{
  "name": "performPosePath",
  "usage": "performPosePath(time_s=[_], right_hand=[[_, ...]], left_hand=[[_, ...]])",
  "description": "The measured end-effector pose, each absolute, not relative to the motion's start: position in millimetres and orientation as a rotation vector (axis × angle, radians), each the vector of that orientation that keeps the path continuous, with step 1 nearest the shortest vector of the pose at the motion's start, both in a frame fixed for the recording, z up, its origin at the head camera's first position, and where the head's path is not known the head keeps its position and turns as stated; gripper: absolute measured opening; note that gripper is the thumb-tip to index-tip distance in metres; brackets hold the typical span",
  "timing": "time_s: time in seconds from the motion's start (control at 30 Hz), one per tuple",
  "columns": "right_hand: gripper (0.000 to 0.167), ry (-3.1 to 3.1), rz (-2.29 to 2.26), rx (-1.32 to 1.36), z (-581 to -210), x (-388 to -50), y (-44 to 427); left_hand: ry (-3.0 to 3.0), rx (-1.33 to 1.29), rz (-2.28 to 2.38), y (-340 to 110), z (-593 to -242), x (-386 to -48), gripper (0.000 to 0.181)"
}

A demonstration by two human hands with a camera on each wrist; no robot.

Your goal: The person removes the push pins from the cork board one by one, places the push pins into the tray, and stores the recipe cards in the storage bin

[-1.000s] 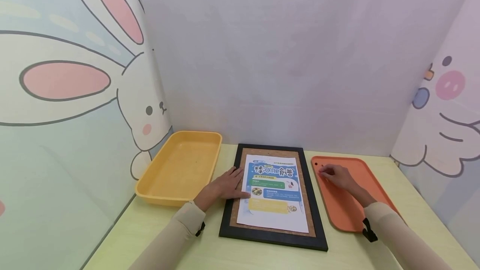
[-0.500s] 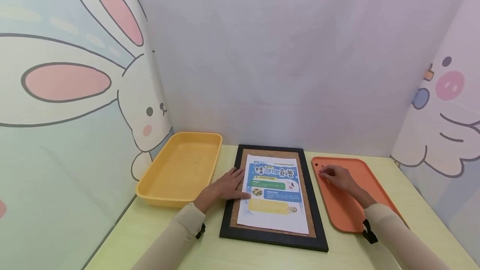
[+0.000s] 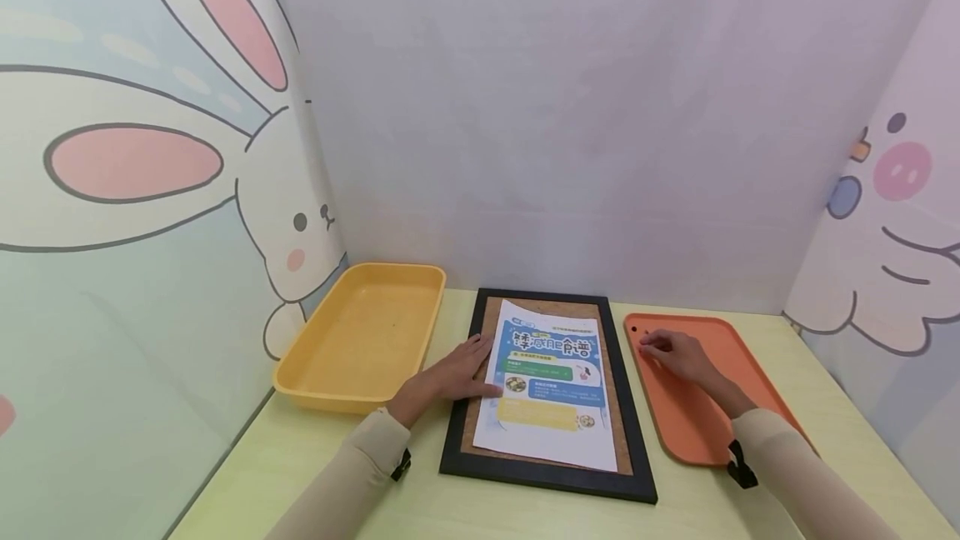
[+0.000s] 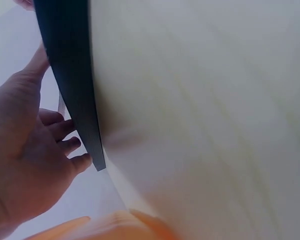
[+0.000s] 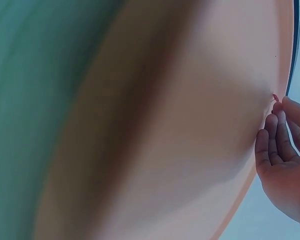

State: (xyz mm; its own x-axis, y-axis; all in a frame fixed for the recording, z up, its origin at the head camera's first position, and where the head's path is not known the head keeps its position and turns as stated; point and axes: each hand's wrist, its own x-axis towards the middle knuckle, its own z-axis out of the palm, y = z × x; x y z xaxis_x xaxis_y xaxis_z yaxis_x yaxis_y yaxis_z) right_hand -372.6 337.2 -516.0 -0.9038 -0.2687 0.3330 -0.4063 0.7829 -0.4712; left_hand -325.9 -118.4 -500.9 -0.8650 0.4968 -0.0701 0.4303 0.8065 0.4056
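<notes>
A printed sheet of paper (image 3: 551,373), blue with Chinese lettering, lies on a cork board with a black frame (image 3: 551,482). My left hand (image 3: 455,373) rests flat across the board's left side, fingertips and thumb on the paper's left edge. In the left wrist view, the left hand (image 4: 37,160) reaches over the frame's edge (image 4: 72,65), fingertips partly hidden. At the orange tray's (image 3: 697,432) upper left, my right hand (image 3: 675,354) has thumb and forefinger together. The right wrist view shows a small red push pin (image 5: 275,97) at the right hand's (image 5: 285,160) fingertips, mostly covered.
A yellow tray (image 3: 360,340) stands left of the board, close to my left forearm. One small dark round spot (image 3: 634,329) shows at the orange tray's upper left corner. A pale curtain (image 3: 555,148) closes off the back, with cartoon-printed walls at both sides.
The paper's top left corner has risen slightly and the sheet has turned a little on the cork. Both hands stay almost where they were.
</notes>
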Motion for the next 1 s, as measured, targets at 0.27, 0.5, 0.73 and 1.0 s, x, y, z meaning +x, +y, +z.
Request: performPosePath(time_s=[0.27, 0.5, 0.73, 1.0], right_hand=[[0.015, -2.725, 0.807, 0.517, -514.4, -371.2, 337.2], [0.015, -2.714, 0.817, 0.514, -513.5, -368.4, 334.6], [0.016, -2.741, 0.823, 0.505, -510.0, -365.2, 332.7], [0.016, -2.724, 0.811, 0.538, -507.4, -363.4, 332.4]], left_hand=[[2.787, 0.746, 0.685, -119.7, -505.0, -328.6, 0.109], [2.778, 0.79, 0.711, -120.5, -506.0, -330.6, 0.107], [2.769, 0.864, 0.775, -119.1, -504.8, -331.9, 0.1], [2.72, 0.914, 0.916, -113.6, -501.7, -335.4, 0.095]])
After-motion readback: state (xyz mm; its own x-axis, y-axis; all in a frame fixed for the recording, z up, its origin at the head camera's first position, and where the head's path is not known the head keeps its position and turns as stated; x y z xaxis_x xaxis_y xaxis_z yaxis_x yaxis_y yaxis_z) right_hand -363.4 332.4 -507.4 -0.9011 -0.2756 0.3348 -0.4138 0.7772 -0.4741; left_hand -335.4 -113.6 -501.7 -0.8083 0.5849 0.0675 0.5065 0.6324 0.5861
